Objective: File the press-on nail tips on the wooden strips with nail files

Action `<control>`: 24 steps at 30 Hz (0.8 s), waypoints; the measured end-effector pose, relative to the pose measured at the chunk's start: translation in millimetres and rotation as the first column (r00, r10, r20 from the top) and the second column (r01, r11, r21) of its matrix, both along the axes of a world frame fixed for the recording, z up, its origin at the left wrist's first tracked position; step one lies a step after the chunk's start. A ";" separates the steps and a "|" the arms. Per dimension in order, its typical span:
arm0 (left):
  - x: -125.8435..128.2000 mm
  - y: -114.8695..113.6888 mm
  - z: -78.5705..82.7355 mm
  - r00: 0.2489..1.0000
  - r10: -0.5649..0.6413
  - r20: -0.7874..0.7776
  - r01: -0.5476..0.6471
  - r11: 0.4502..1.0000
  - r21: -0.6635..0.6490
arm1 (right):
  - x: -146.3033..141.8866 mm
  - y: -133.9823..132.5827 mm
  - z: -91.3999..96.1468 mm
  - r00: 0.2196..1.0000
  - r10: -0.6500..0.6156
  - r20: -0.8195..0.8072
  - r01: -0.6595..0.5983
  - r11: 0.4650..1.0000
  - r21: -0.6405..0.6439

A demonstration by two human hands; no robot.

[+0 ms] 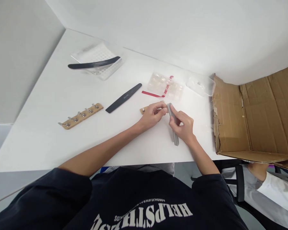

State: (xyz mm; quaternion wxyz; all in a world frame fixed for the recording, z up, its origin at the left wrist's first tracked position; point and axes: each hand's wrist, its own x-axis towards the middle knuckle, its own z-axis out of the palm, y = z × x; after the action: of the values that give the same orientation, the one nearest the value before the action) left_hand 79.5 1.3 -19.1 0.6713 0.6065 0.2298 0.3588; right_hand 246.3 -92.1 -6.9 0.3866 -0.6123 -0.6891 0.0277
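Note:
My left hand (152,115) is shut on a small wooden strip (143,110) with a metal stud showing at its end; the fingers hide most of the strip. My right hand (183,125) pinches a narrow grey file (175,138) upright-tilted, its tip pressed close to the left fingers. Both hands meet just above the white table (62,95). A longer wooden strip with several metal hooks (80,116) lies to the left, and a black nail file (123,98) lies between it and my hands.
A second black file (94,63) rests across a clear plastic tray (103,65) at the back. Clear blister packaging with red tape (165,87) and a clear plastic box (200,86) stand ahead. An open cardboard box (240,118) sits right; a white-sleeved person's arm (276,188) is below it.

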 end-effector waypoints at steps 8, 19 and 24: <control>-1.0 -0.2 1.3 1.000 0.008 -0.019 -0.008 1.000 0.000 | -0.4 -1.2 3.2 0.999 0.010 0.035 -0.010 1.000 0.007; -2.8 1.0 1.8 0.998 -0.042 0.043 0.046 0.993 -0.110 | -3.4 -2.7 4.4 1.000 -0.027 0.010 0.027 0.999 0.024; -3.6 3.8 3.2 0.997 -0.057 0.058 0.064 0.989 -0.133 | -3.4 -2.7 4.4 1.000 -0.024 -0.001 0.024 0.999 0.023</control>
State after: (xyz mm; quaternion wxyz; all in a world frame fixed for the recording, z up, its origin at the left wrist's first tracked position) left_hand 75.9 5.1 -15.9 0.7273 0.5565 0.2169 0.3380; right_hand 242.9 -94.7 -2.5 0.3941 -0.6160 -0.6819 0.0155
